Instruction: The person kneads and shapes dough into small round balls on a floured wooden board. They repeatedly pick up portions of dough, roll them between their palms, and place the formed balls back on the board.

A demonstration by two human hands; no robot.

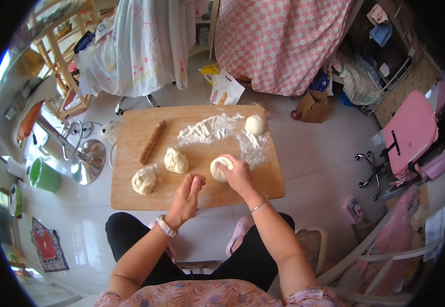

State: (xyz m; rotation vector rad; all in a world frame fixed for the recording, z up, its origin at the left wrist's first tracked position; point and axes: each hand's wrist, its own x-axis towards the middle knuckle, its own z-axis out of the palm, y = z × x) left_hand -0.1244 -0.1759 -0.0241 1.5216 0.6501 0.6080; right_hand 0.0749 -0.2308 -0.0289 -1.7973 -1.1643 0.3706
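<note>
My right hand (238, 173) grips a round lump of dough (218, 169), its thumb pressed on the top and the fingers round the far right edge. My left hand (188, 195) hovers near the board's front edge, fingers bent together, with no dough seen in it. Up and left of that hand lies a rough lump of dough (176, 160); another lump (144, 182) sits at the board's front left. A smooth dough ball (255, 124) rests at the far right corner. The wooden board (126, 153) also bears a wooden rolling pin (152, 142) and scattered white flour (209, 129).
Beyond the board a printed flour bag (226, 89) stands on the floor. A cardboard box (314, 106) and a pink swivel chair (410, 130) are to the right. A green bin (44, 175) and a chrome stool base (88, 162) stand to the left.
</note>
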